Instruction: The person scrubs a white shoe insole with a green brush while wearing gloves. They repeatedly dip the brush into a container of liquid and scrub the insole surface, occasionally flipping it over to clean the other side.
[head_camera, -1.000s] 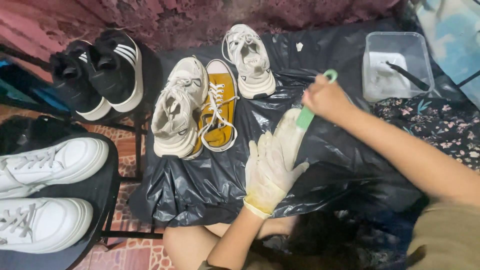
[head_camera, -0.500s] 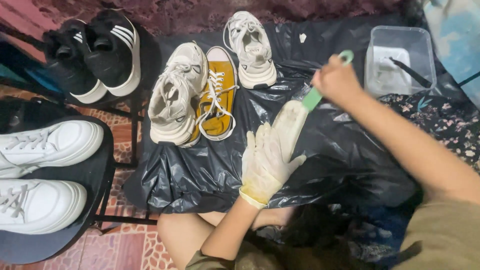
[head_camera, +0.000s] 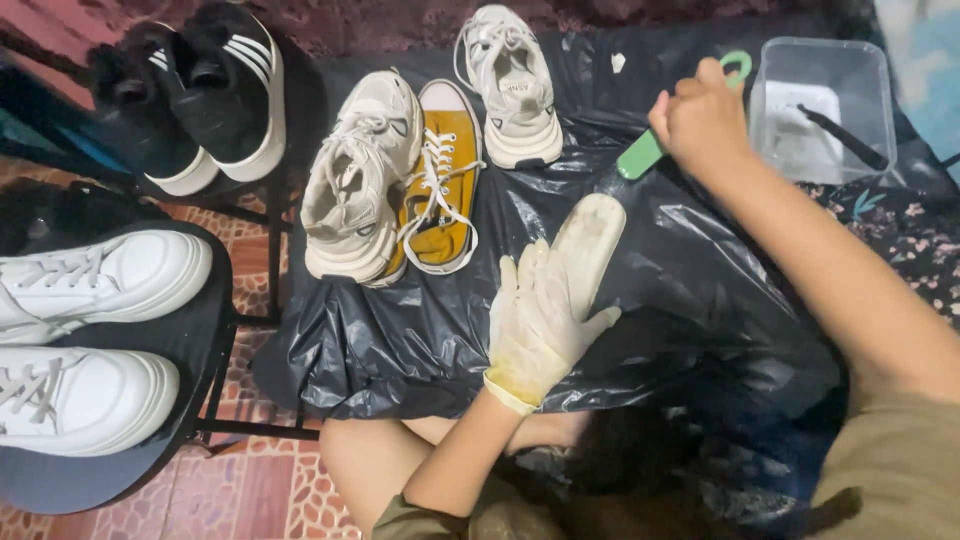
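Observation:
My left hand (head_camera: 540, 315), in a pale yellowish rubber glove, holds a whitish shoe insole (head_camera: 590, 240) flat over the black plastic sheet (head_camera: 700, 290). My right hand (head_camera: 700, 120) is bare and shut on a green-handled brush (head_camera: 642, 155), raised just beyond the insole's far tip and beside a clear plastic tub (head_camera: 825, 110). Beyond the gloved hand lie a beige sneaker (head_camera: 360, 175), a mustard yellow canvas sneaker (head_camera: 440, 175) and a second off-white sneaker (head_camera: 510, 85).
The tub holds cloudy water and a dark thin tool (head_camera: 845, 135). A pair of black sneakers with white stripes (head_camera: 190, 95) rests on a stool at the far left. Two white chunky sneakers (head_camera: 90, 285) sit on a black chair at the left. My bare knee (head_camera: 370, 470) is below.
My right hand has carried the brush away from the insole, up and to the right toward the tub. The gloved left hand keeps the insole in about the same place.

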